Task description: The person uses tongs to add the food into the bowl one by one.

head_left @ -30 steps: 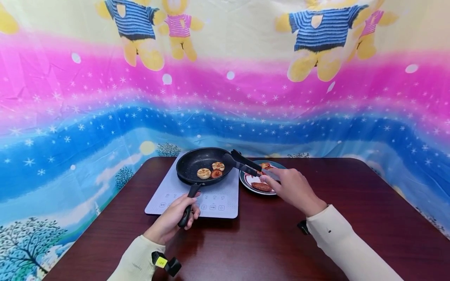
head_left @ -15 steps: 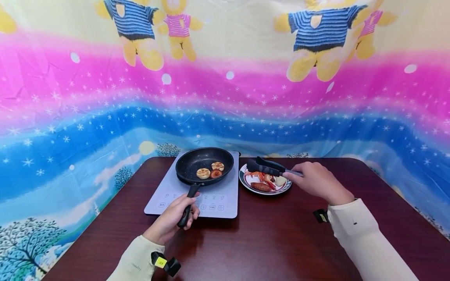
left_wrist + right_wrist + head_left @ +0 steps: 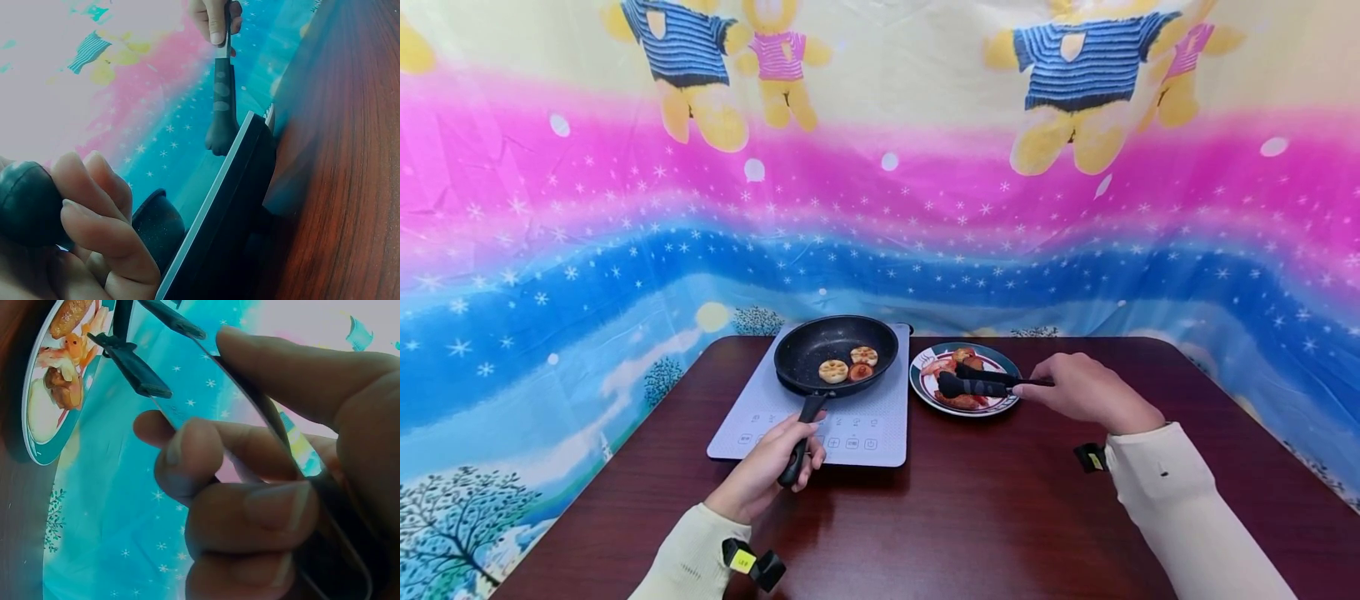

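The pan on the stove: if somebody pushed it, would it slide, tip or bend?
The pan would probably slide rather than tip, being wide and shallow on a flat stove. Its even, round rim suggests it is stiff. The food lies uncovered on the pan's open floor, so a sharp push might shift it.

On the cooker I read a plus sign and, at the row's right end, a power sign; other marks are too small. Lettering on the yellow label by the left cuff and on the plate stays illegible.
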{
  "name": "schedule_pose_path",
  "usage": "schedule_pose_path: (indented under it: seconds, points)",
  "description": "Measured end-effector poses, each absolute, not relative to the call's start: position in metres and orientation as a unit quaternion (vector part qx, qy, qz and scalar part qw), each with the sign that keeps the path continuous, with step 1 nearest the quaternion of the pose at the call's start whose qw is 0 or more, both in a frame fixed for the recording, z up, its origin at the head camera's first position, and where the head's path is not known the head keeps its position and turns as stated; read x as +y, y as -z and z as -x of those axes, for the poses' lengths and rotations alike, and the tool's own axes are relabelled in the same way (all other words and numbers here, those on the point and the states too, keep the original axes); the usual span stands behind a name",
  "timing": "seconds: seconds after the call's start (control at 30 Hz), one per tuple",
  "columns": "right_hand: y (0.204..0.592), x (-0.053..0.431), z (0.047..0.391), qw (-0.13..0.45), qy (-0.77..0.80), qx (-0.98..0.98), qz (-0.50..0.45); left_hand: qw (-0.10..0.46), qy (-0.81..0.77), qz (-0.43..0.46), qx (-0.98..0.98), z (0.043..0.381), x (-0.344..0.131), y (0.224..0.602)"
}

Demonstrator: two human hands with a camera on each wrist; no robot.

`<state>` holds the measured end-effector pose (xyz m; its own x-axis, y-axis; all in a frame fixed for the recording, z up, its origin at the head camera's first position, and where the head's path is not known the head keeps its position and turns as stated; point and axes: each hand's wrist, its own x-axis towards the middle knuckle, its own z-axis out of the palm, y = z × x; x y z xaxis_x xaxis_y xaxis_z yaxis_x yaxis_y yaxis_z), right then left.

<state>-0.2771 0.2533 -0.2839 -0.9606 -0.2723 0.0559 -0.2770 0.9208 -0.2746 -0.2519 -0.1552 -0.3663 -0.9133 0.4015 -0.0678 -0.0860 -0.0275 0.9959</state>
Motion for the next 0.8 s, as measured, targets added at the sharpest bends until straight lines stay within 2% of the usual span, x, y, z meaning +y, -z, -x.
schedule_pose_path:
  seconds: [0.8]
  points:
    - [0.287, 0.2549, 0.2781, -0.019, -0.132, -0.982, -0.134, 0.173, -0.705, -0.112, 0.678, 0.2517, -0.1552, 0.3663]
